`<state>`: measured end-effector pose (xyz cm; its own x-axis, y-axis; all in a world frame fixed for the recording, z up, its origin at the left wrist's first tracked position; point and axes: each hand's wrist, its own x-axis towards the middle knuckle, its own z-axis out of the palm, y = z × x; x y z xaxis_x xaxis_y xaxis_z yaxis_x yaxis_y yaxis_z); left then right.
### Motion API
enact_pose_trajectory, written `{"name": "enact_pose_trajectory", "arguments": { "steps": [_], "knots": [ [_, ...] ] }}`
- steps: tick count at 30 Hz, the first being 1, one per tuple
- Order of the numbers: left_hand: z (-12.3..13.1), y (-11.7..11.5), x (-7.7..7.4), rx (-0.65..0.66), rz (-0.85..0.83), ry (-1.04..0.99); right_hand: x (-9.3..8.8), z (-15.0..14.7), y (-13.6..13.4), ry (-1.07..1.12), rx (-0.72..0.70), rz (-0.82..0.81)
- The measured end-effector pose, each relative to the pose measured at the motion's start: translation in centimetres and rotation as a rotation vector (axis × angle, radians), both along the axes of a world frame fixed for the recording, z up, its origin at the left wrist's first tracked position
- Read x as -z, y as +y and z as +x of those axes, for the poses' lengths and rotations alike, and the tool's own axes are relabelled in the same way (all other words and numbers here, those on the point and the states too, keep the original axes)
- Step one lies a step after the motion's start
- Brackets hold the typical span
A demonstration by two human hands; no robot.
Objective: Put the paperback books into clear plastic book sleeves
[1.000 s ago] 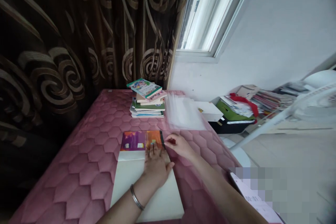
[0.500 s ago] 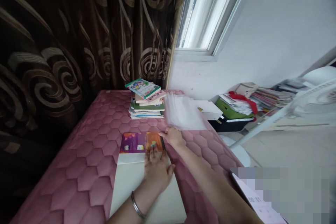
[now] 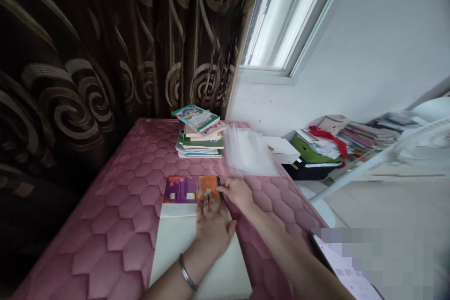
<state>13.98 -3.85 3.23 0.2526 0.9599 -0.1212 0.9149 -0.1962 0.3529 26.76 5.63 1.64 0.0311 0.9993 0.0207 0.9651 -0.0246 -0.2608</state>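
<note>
A flat book or folder with a large cream surface (image 3: 176, 248) lies lengthwise on a pink quilted bed. Across its far end lies a purple-and-orange printed cover (image 3: 183, 190) with a dark strip at its right edge. My left hand (image 3: 213, 229), with a silver bangle at the wrist, is spread flat across the cover's near edge and the cream surface. At the cover's right edge, my right hand (image 3: 238, 193) has its fingers curled and its thumb against the dark strip. Its fingertips are partly hidden.
Stacked books (image 3: 200, 133) stand at the bed's far end, beside clear plastic sheets (image 3: 248, 152) and a white box (image 3: 281, 149). A phone (image 3: 346, 262) showing a timer is at lower right. A white fan (image 3: 362, 168) stands right of the bed (image 3: 116, 206).
My right hand has slid a little toward me along the cover's right edge. My left hand stays flat in place. The whole view has shifted slightly.
</note>
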Motion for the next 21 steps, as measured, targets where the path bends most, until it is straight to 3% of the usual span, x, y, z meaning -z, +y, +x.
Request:
{"name": "enact_pose_trajectory", "arguments": {
  "steps": [4, 7, 10, 15, 18, 21],
  "knots": [
    [-0.1, 0.0, -0.3, 0.005, 0.0, -0.018, -0.4, -1.5, 3.0, -0.047, 0.081, -0.01],
    [-0.3, 0.0, -0.3, 0.014, 0.012, -0.019, -0.6, -2.2, 3.5, -0.044, 0.091, 0.001],
    [-0.2, -0.1, 0.0, 0.009, 0.025, -0.004, -0.8, -2.2, 1.6, -0.017, 0.02, 0.044],
    [0.2, 0.1, 0.2, -0.026, 0.073, 0.013, -0.3, -0.9, -2.9, 0.091, -0.261, 0.084],
    [-0.8, 1.3, -0.1, -0.055, 0.071, 0.014, 0.4, -0.2, -3.9, 0.131, -0.222, 0.037],
    [-3.8, 3.2, -0.3, -0.087, 0.087, 0.083, 0.8, -0.2, -3.7, 0.193, -0.172, 0.026]
  ]
}}
